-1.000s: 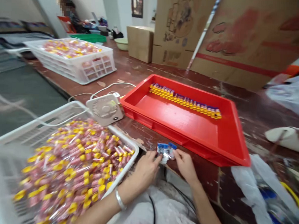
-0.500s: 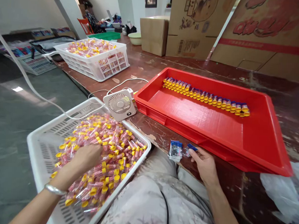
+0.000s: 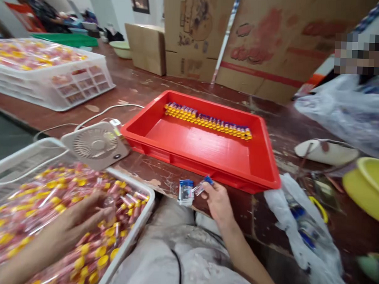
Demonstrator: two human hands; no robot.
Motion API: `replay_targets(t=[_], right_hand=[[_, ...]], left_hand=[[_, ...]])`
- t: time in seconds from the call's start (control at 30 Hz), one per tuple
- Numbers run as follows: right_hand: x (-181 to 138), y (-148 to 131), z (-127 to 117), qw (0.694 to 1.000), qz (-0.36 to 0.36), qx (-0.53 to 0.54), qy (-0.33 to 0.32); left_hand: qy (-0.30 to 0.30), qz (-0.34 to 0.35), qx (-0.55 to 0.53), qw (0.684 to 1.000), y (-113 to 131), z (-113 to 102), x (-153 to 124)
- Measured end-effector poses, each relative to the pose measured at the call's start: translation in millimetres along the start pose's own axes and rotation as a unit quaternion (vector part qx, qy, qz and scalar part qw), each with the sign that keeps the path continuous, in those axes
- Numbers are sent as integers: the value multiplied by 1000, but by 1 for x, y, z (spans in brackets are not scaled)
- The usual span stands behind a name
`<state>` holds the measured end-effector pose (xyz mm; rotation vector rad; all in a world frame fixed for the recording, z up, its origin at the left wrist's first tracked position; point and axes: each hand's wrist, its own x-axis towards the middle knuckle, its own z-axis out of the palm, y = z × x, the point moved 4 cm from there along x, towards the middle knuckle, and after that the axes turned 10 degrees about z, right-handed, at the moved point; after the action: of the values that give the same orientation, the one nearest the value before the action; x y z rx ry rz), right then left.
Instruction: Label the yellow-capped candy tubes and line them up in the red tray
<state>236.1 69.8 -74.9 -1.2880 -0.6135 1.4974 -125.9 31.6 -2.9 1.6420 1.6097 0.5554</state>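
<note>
left hand [image 3: 79, 221] down in the white basket [image 3: 135, 223] at the person's left knee, fingers curled over the heap of small pink tubes with yellow caps [image 3: 42, 211]. it looks closed around one tube near the fingertips, but the picture is blurred there and i cannot tell for sure what it grips.

right hand [image 3: 220, 202] rests at the near edge of the worn brown table [image 3: 147, 94], thumb and forefinger pinched on a small blue-and-clear label [image 3: 203, 185]. just left of it, touching or nearly so, lies a small stack of blue labels [image 3: 186, 191] on the table edge.

red tray [image 3: 263, 170] sits beyond the right hand, near it. along its far wall runs a single row of finished tubes [image 3: 209, 122], yellow caps toward the viewer, blue bands behind. rest of the tray floor is bare red.

small white desk fan [image 3: 97, 144] leans between basket and tray, its white cable [image 3: 115, 109] trailing off across the table.

second white basket [image 3: 69, 86] of the same pink tubes stands far left, well apart. cardboard cartons [image 3: 259, 44] lean against the back. clear plastic bags [image 3: 305, 218] lie crumpled right of the tray; a yellow bowl [image 3: 370, 183] at far right edge. another person sits far back left, small and unclear.
</note>
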Motion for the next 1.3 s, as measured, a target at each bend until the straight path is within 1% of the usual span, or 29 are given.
replay_targets(t=[0.03, 0.1, 0.17, 0.23, 0.3, 0.37, 0.53, 0.63, 0.73, 0.8, 0.93, 1.0, 1.1, 1.2, 1.27, 1.3], right_hand=[[-2, -3, 6, 999, 0, 31, -8], [-7, -7, 16, 997, 1, 78, -19], [-12, -10, 22, 994, 5, 103, -25], [-17, -13, 24, 993, 5, 117, -29], [-21, -15, 25, 991, 2, 127, -36], [-24, -16, 25, 990, 0, 136, -47], [-26, -13, 28, 986, 3, 150, -79], [-26, -11, 30, 985, -2, 147, -90], [-27, -11, 31, 989, -19, 113, -99], [-29, -9, 33, 990, -24, 79, -118], [-33, -4, 38, 984, -21, 39, -171], [-34, -2, 41, 982, -30, 27, -184], [-34, -2, 41, 984, -34, 19, -172], [-33, -4, 39, 990, -17, 31, -136], [-34, -5, 40, 990, -8, 46, -132], [-34, -6, 41, 989, -6, 56, -136]], left_hand=[[-6, -4, -65, 998, 14, 12, 3], [-36, 0, -170, 985, 42, 44, 9], [-72, 18, -249, 966, 66, 80, 13], [-99, 42, -302, 947, 83, 109, 17], [-117, 59, -331, 935, 92, 129, 20], [-125, 66, -342, 929, 97, 139, 23], [-114, 60, -349, 928, 102, 143, 26], [-112, 57, -349, 929, 101, 144, 26], [-112, 55, -354, 927, 98, 147, 27], [-110, 56, -371, 920, 97, 149, 28], [-74, 67, -415, 904, 100, 149, 31], [-61, 80, -427, 898, 103, 148, 33], [-66, 102, -441, 889, 106, 145, 33], [-103, 110, -449, 881, 105, 140, 32], [-111, 104, -441, 885, 102, 138, 32], [-98, 99, -434, 890, 100, 136, 33]])
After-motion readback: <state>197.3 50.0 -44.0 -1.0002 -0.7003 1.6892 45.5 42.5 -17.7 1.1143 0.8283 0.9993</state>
